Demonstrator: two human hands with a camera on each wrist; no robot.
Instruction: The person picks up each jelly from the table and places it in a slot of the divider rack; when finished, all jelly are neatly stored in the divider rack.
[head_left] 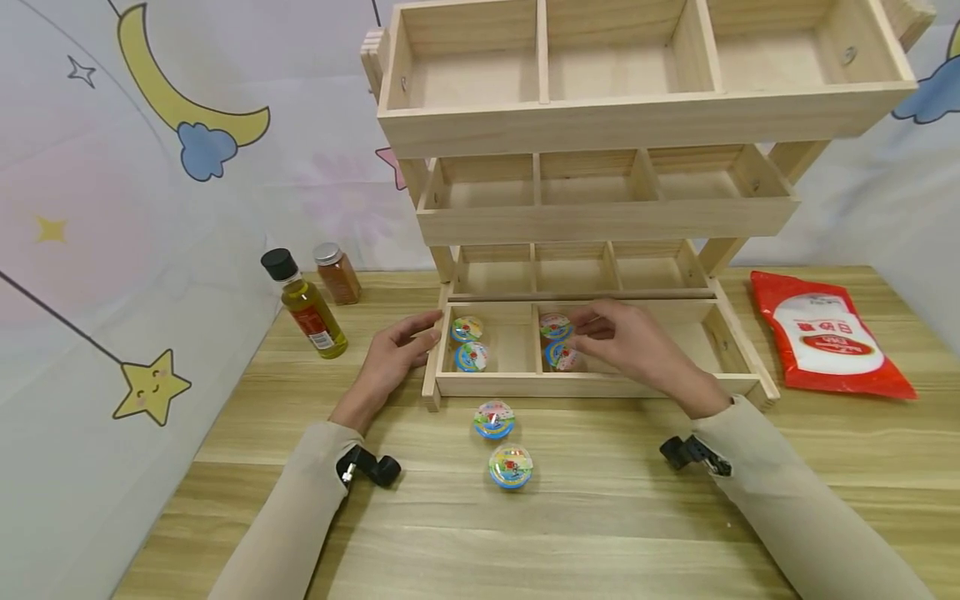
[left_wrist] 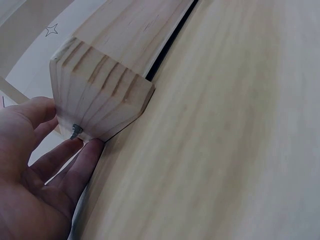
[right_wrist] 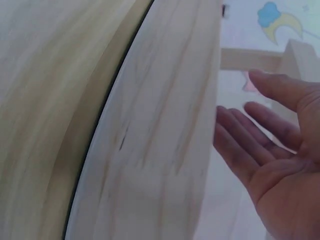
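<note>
Lidded cups, two, in bottom tray of wooden rack, right of divider — right grip relaxed beside them, holding none; left grip loose at rack's left side — best nudged gently, rows kept aligned.

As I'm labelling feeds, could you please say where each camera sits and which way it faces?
Head: worn on the head, facing forward and down at the wooden rack; sleeves, left hand and right hand show.
Left wrist: on that wrist, facing the rack's corner; left hand shows.
Right wrist: on that wrist, facing the rack's front; right hand shows.
Both wrist views share rack and tabletop.
</note>
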